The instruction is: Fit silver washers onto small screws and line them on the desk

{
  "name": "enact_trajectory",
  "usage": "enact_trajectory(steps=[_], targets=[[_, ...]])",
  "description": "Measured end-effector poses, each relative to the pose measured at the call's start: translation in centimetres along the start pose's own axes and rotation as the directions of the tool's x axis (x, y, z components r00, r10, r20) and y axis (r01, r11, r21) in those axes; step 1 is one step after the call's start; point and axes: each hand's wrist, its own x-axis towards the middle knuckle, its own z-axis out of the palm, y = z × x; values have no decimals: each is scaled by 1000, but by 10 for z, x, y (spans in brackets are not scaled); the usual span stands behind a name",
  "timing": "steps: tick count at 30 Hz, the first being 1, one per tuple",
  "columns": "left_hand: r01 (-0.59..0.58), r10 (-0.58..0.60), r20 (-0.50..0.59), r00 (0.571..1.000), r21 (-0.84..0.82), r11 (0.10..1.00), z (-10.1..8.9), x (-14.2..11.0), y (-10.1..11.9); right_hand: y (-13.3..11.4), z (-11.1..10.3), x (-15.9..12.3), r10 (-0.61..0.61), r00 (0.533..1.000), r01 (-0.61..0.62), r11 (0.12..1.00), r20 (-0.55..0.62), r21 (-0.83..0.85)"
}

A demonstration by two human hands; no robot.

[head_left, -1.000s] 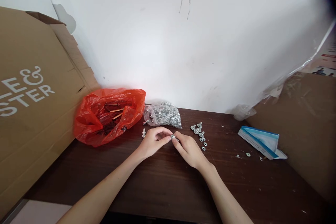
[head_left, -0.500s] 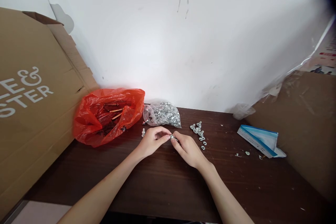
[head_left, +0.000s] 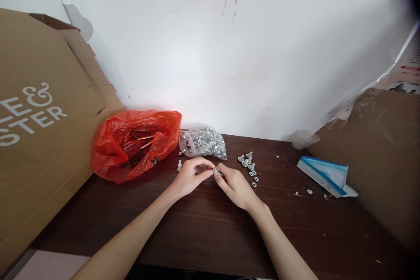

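Observation:
My left hand [head_left: 190, 177] and my right hand [head_left: 234, 186] meet over the table, both closed in a pinch. Between their fingertips is a small silver bolt [head_left: 215, 171]; fingers cover much of it, so I cannot tell whether a nut is on it. Right of my right hand lie several loose bolts [head_left: 246, 162] with broad round heads, and in front of them several hex nuts [head_left: 254, 184]. One silver bolt [head_left: 179, 165] stands by itself just left of my left hand.
Behind my hands lies a clear plastic bag [head_left: 206, 142] of small metal hardware. An open red plastic bag [head_left: 113, 162] with long rods is at left, beside a cardboard box [head_left: 42, 148]. A blue-and-white packet [head_left: 323, 175] lies right on the dark table [head_left: 203, 232].
The fingertips have shifted slightly around the bolt, and a bit more of it shows at my right hand. Both hands stay in nearly the same place.

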Motion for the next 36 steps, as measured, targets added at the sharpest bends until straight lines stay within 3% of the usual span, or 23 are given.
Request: enact_trajectory(steps=[19, 36], targets=[[-14, 19, -66, 998, 69, 998, 1, -1, 0, -3, -1, 1, 26, 999, -25, 999, -24, 24], [-83, 84, -14, 996, 71, 994, 2, -2, 0, 2, 1, 1, 29, 999, -28, 998, -25, 48]])
